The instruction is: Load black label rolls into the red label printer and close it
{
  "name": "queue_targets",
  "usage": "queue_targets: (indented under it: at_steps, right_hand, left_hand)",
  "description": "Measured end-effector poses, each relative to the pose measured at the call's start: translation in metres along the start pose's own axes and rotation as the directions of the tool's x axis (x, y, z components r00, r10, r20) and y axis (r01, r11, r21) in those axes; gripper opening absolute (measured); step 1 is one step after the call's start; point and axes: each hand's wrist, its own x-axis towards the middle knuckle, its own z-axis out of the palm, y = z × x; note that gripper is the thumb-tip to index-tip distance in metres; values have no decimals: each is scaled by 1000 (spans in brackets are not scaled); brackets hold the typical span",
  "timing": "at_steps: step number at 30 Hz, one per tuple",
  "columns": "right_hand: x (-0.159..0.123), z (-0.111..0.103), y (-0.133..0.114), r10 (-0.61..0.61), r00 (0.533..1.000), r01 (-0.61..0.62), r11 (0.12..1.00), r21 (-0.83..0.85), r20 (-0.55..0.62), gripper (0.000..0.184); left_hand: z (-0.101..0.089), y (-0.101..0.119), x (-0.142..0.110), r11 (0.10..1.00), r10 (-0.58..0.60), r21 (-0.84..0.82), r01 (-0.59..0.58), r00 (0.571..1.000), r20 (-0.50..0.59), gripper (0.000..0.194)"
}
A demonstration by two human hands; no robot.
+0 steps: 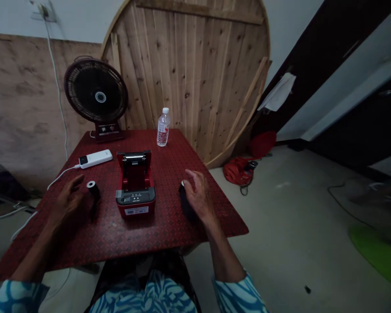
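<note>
A small red-and-black receipt printer (136, 198) stands on the table with its lid raised and its paper bay exposed. Left of it, a small dark-sided roll (93, 189) stands upright, its white end with a centre hole facing up and a dark strip trailing toward me. My left hand (68, 202) hovers beside this roll, fingers apart and holding nothing. At the right edge of the table, my right hand (198, 193) lies against a dark object with a small white top (185, 204). Its fingers are stretched out past the object, which the hand partly covers.
The red patterned table (179, 230) also bears a white power bank (96, 159) with a cable, a water bottle (163, 128) and a dark fan (97, 93). Behind leans a big round wooden board (189, 74). A red bag (237, 171) lies on the floor.
</note>
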Motion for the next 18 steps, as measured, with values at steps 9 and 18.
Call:
queue_targets:
  at_steps: [9, 18]
  right_hand:
    - [7, 2, 45, 227, 947, -203, 971, -126, 229, 22]
    - [-12, -35, 4, 323, 871, -464, 791, 400, 371, 35]
  left_hand:
    - [-8, 42, -24, 964, 266, 42, -263, 960, -83, 37]
    - [44, 106, -59, 897, 409, -305, -321, 865, 290, 35]
